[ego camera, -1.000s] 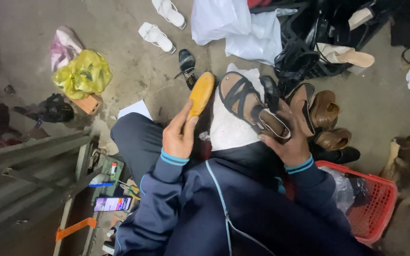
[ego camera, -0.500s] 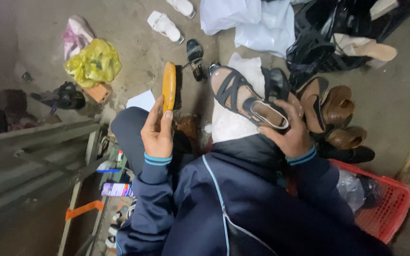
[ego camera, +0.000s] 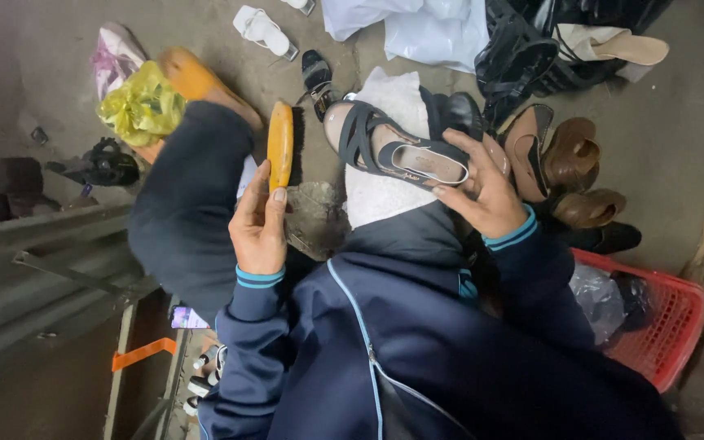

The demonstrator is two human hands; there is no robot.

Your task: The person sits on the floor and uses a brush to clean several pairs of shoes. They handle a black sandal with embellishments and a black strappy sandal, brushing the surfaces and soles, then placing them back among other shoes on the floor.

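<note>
My left hand (ego camera: pixel 258 220) grips a shoe brush (ego camera: pixel 280 147) with an orange wooden back and dark bristles, held upright with the bristles facing right. My right hand (ego camera: pixel 482 191) holds a dark strappy sandal (ego camera: pixel 393 147) by its heel end, sole down, toe pointing left. The sandal lies over a white cloth (ego camera: pixel 385 191) spread on my right knee. My left knee (ego camera: pixel 189 204) is raised in dark trousers. Brush and sandal are a little apart, not touching.
A red plastic basket (ego camera: pixel 653 326) stands at my right. Several brown and black shoes (ego camera: pixel 568 163) lie beyond the sandal. Farther off are white plastic bags (ego camera: pixel 425 28), white sandals (ego camera: pixel 262 28), a yellow bag (ego camera: pixel 140 110) and a grey metal bench (ego camera: pixel 50 277) at left.
My left knee has risen, covering the paper and phone. The right hand turned the sandal lower and flatter. The brush stayed upright in the left hand.
</note>
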